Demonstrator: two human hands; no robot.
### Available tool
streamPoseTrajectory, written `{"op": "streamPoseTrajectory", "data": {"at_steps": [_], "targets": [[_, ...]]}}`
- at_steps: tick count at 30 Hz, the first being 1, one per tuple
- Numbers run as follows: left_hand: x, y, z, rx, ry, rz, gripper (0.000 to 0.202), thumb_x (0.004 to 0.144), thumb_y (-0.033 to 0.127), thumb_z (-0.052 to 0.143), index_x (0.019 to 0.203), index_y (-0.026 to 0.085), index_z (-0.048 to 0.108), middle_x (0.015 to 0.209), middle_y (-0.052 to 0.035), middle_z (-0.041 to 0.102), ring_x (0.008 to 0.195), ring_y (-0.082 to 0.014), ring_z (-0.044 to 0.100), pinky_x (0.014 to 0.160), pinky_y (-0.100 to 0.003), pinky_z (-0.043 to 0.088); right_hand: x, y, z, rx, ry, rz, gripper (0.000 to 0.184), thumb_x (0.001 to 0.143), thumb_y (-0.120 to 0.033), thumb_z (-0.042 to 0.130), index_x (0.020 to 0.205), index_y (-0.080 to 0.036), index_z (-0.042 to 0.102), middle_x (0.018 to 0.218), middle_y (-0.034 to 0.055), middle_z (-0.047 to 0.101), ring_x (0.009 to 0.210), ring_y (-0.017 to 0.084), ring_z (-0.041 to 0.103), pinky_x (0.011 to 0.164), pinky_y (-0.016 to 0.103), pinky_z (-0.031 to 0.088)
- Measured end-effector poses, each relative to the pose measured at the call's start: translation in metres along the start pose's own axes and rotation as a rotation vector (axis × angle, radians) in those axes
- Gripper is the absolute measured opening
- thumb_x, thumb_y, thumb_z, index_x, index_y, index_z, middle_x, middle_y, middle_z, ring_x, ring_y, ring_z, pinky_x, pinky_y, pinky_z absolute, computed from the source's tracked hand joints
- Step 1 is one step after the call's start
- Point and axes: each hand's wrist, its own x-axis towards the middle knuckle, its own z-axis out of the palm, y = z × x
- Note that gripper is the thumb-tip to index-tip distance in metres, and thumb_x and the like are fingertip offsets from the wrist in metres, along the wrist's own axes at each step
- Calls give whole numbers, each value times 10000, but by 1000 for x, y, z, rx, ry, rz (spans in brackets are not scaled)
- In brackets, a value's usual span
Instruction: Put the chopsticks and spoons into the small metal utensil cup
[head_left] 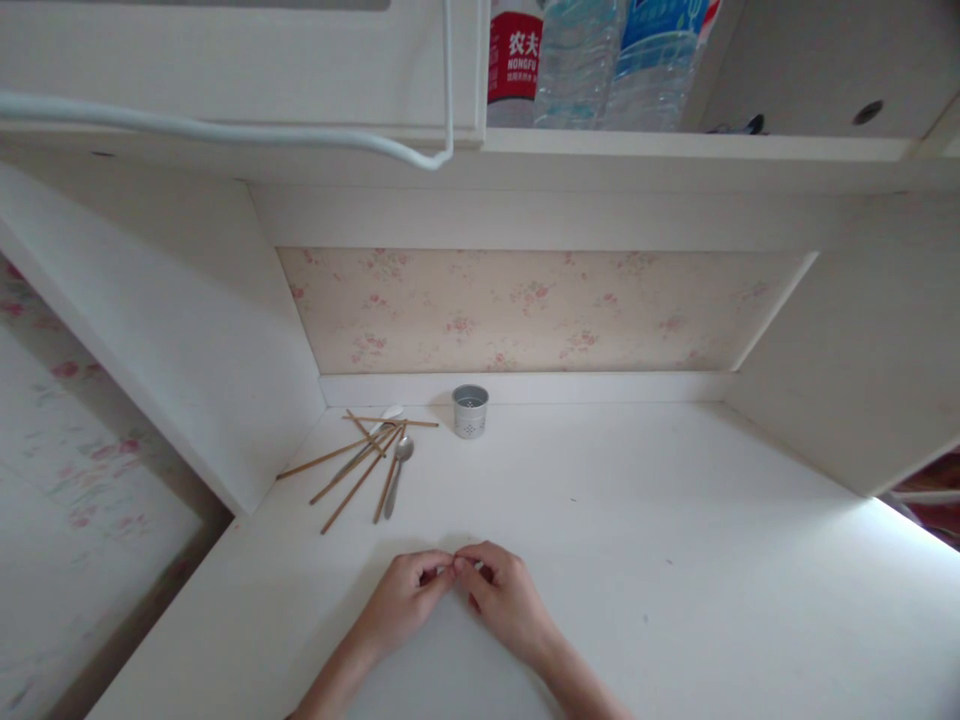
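Observation:
Low in the middle of the head view, my left hand (409, 598) and my right hand (501, 600) meet at the fingertips over the white tabletop. Thumb and forefinger of each are drawn together, and I see no object between them. Beyond my left hand lies a loose pile of wooden chopsticks (360, 495), some crossing each other. A metal spoon (403, 450) rests at the pile's right side, and a spoon with a white bowl (391, 412) is partly covered by chopsticks. A light grey perforated utensil holder (470, 412) stands upright farther back.
The white desk (675, 560) is bounded by side panels and a flower-patterned back wall (532, 310). Overhead, a shelf (697, 147) carries several plastic bottles (577, 65). A white cable (247, 133) hangs across the upper left.

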Motion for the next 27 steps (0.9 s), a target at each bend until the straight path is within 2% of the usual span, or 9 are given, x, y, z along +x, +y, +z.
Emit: {"op": "streamPoseTrajectory", "data": {"at_steps": [4, 12, 19, 27], "targets": [[-2, 0, -1, -7, -18, -22, 331, 864, 393, 507, 911, 159, 736, 655, 4, 570, 635, -138, 457, 594, -237, 323, 1, -1, -3, 59, -65, 53, 305, 921, -375, 508, 797, -173, 700, 583, -22, 548, 526, 100, 473, 513, 209, 344], [-3, 1, -2, -68, -14, -50, 320, 845, 396, 543, 934, 156, 735, 621, 21, 495, 620, -131, 416, 585, -243, 295, 0, 5, -4, 161, -125, 84, 315, 904, -413, 518, 801, -174, 695, 574, -25, 520, 530, 102, 440, 513, 215, 314], [-1, -1, -2, -69, -29, -38, 299, 849, 385, 539, 865, 153, 727, 632, 20, 503, 632, -130, 418, 595, -242, 297, 1, 8, -2, 171, -125, 92, 299, 901, -397, 529, 770, -175, 680, 566, -36, 497, 522, 96, 416, 509, 214, 297], [-2, 1, -1, -44, -38, -40, 338, 855, 430, 530, 884, 159, 729, 645, 9, 545, 632, -134, 430, 594, -243, 301, 1, 5, -4, 170, -130, 98, 308, 907, -383, 509, 765, -169, 679, 572, -31, 507, 529, 99, 434, 515, 212, 311]]}}
